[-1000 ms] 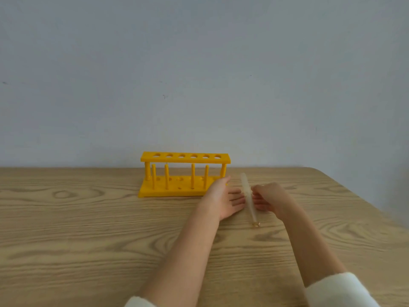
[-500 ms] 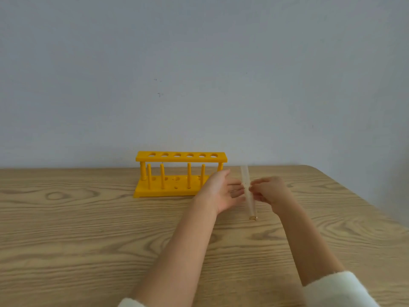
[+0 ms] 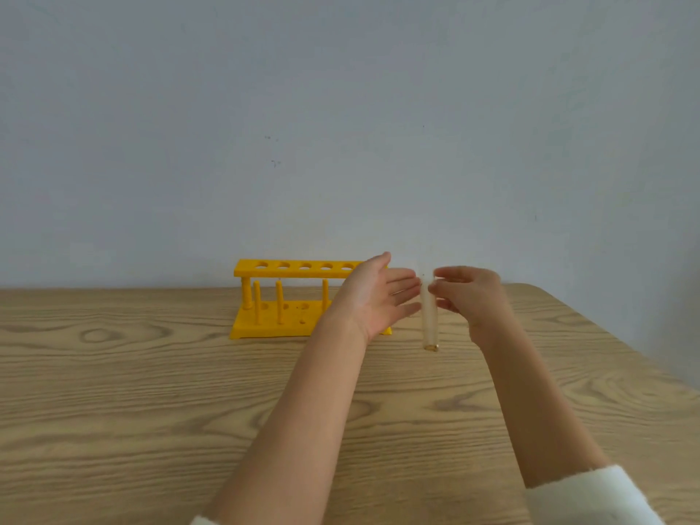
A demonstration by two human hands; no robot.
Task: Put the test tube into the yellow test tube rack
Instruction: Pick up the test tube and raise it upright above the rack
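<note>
Glass test tube (image 3: 430,320) now lifted upright, pinched by right hand (image 3: 469,297); left hand (image 3: 378,293) spread open.

Test tube (image 3: 430,320) right of rack (image 3: 288,293)

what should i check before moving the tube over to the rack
1. Hold on the test tube: right hand pinches its upper end. Ok.
2. Tube near upright: ok.
3. Tube clear of the table: seems lifted, cannot tell for sure.
4. Free holes in the yellow rack: the visible ones are empty. Ok.
5. Path to the rack: left hand, open, sits between tube and rack. Not ok.
6. Rack's right end: hidden behind the left hand. Cannot tell.
</note>
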